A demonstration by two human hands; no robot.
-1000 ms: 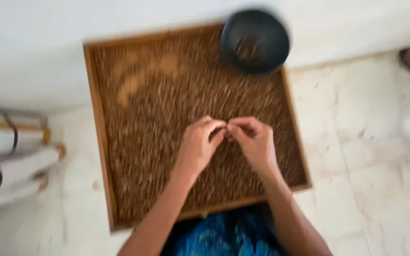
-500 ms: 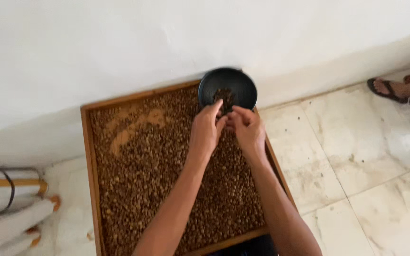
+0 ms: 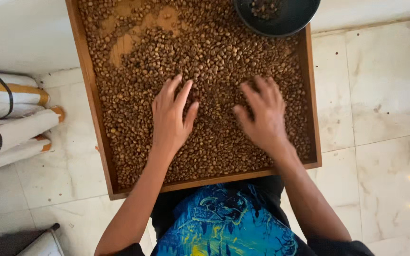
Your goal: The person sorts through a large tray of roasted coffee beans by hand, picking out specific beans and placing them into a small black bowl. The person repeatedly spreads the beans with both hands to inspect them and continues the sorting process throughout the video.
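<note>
A square wooden tray (image 3: pixel 89 85) on the floor is covered with brown beans (image 3: pixel 214 61), with a bare patch of wood near its far left. My left hand (image 3: pixel 171 116) lies flat on the beans in the middle, fingers spread. My right hand (image 3: pixel 262 114) rests palm down on the beans just to its right, fingers apart and slightly blurred. Neither hand holds anything that I can see. A dark round bowl (image 3: pixel 281 21) with a few beans in it sits at the tray's far right corner.
The tray stands on pale marble floor tiles (image 3: pixel 385 95) against a white wall. Rolled white bundles with orange and black bands (image 3: pixel 10 118) lie to the left. My blue patterned garment (image 3: pixel 219 223) shows below the tray's near edge.
Both hands have come back from the bowl at the far corner to the middle of the tray, and their pinched fingers have spread flat on the beans.
</note>
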